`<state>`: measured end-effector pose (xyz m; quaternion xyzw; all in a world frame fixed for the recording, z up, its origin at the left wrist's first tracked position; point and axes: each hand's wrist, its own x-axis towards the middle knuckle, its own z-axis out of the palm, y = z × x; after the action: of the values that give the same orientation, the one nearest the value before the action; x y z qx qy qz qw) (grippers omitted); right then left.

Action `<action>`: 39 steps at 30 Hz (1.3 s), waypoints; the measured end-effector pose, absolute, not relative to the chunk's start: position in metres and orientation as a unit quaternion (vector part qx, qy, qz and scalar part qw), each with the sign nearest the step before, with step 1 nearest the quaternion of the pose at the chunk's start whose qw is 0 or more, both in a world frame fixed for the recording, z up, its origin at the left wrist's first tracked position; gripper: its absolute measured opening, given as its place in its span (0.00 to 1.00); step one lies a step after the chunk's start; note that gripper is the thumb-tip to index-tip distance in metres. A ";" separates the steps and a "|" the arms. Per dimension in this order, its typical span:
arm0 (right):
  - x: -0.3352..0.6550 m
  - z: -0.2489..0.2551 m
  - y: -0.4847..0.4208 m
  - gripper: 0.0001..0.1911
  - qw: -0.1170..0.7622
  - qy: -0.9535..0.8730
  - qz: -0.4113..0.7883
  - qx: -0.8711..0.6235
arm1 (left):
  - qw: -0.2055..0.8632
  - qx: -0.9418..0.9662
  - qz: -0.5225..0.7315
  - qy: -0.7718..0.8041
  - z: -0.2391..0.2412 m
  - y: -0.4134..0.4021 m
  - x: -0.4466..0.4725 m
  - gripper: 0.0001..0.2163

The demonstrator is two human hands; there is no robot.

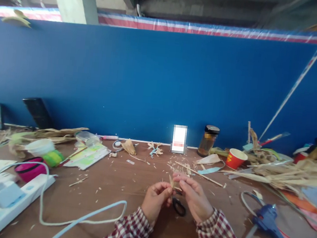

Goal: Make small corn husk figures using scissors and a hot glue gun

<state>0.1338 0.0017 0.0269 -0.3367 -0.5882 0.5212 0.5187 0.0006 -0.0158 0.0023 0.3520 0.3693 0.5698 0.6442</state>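
Note:
Both my hands meet low in the middle of the head view, over a brown table (118, 190). My left hand (155, 199) is closed in a pinch on a small piece of dried husk (171, 181). My right hand (194, 197) is closed too, its fingertips on the same husk piece, and black scissors (178, 206) hang from it, one handle loop showing between the hands. Both wrists wear red and white checked sleeves. Husk scraps lie scattered on the table just beyond the hands.
A white power strip (12, 204) and pale cable (81, 218) lie left. A blue glue gun (270, 221) sits right. Dried husks (287, 174), a red paper cup (236, 158), a jar (208, 140), a white bowl (39, 147) and a pink roll (28, 170) stand along the blue wall.

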 end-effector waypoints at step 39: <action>0.125 0.021 0.002 0.13 0.472 -0.603 0.522 -0.376 | 0.603 0.410 0.549 0.408 0.000 -0.015 -0.004 0.09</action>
<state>0.1254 0.0024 0.0212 -0.3761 -0.6028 0.5218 0.4721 -0.0040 -0.0154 -0.0003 0.4103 0.4082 0.5486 0.6034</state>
